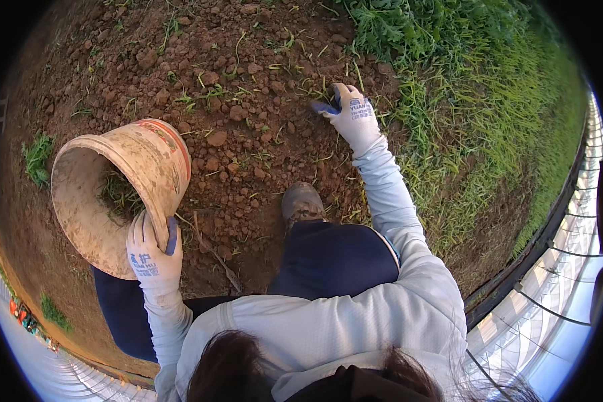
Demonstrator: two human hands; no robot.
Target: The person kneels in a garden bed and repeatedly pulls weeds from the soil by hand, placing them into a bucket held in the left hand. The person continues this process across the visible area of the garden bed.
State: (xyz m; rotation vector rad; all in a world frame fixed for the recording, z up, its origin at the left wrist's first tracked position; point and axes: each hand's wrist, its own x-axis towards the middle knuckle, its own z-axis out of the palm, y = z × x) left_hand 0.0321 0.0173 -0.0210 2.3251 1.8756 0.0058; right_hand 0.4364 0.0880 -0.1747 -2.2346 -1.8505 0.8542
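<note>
My left hand (156,251), in a white work glove with a blue-coated palm, grips the rim of a dirt-stained plastic bucket (166,151). The bucket lies tilted, its mouth facing left and towards me. Inside it sits a clump of green plant scraps (120,193). My right hand (352,113), gloved alike, reaches out low over the soil beside cut green stems (358,75). Its thumb and forefinger are apart, and I see nothing between them; the other fingertips are partly hidden.
Crumbly brown soil (221,166) with scattered stems spreads before me. Dense leafy green plants (397,25) grow at upper right, with shorter greens (522,130) beyond. My shoe (302,201) rests on the ground between my hands. A dry twig (218,256) lies near my left wrist.
</note>
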